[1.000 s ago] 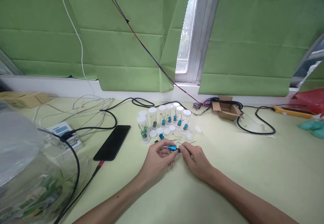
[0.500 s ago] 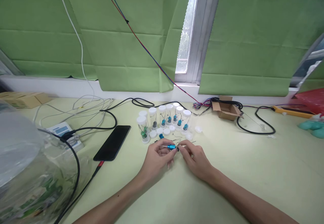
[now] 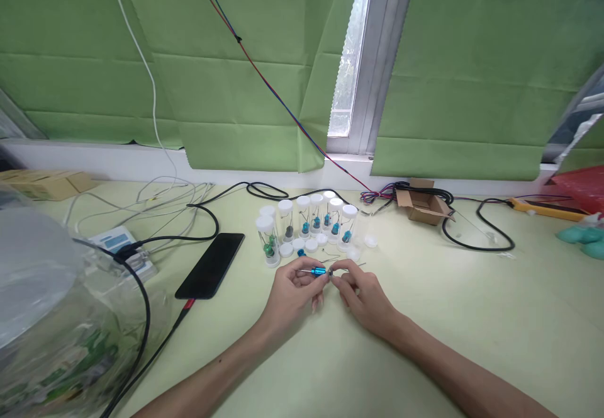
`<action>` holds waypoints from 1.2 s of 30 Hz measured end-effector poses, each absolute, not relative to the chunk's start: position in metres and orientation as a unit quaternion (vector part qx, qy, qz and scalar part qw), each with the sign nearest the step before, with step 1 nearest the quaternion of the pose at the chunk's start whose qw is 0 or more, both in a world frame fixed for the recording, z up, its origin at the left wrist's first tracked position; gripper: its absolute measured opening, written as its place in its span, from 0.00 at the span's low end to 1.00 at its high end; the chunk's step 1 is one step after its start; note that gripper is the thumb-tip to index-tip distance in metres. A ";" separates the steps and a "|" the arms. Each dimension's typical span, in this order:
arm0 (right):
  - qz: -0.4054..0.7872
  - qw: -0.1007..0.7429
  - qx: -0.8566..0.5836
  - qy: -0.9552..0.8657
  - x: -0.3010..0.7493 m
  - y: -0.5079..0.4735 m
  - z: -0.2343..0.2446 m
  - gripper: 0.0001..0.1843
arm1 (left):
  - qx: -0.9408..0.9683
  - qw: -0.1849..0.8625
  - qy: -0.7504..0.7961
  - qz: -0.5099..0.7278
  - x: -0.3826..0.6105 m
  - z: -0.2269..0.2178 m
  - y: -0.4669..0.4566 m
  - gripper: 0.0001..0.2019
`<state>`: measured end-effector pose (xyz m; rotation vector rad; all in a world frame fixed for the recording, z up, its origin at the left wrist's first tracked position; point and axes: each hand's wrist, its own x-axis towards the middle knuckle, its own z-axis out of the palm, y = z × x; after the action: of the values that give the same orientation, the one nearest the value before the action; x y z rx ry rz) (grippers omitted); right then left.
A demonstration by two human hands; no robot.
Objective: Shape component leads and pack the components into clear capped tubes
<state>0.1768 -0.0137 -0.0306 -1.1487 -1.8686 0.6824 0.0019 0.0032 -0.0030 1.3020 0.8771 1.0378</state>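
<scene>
My left hand [image 3: 293, 292] pinches a small blue metal tool [image 3: 319, 271] with a thin pin sticking out to the left. My right hand [image 3: 362, 291] meets it from the right, thumb and forefinger pinched on the tool's dark right end. Both hands hover just above the pale green table [image 3: 425, 330]. Right behind them stands a row of clear vials with white caps [image 3: 309, 220], each with a small blue or green part inside. Loose white caps [image 3: 311, 245] and thin wire pins [image 3: 330, 257] lie in front of the vials.
A black phone [image 3: 210, 265] lies left of the hands, plugged to a red-black cable. A clear plastic bag [image 3: 42, 317] fills the near left. Cables, a small open cardboard box [image 3: 421, 206] and a black cord loop [image 3: 476, 232] lie at the back.
Both hands with the blue tool have crept slightly away from me, toward the vials. The grip looks the same.
</scene>
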 end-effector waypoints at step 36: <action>0.255 0.426 -0.451 -0.742 0.176 -0.015 -0.030 0.11 | 0.578 0.567 0.382 0.445 0.002 -0.003 0.002 0.11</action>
<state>0.1755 -0.0150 -0.0295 -1.1266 -1.8542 0.6385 0.0018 0.0017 -0.0028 1.3597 0.8990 1.0455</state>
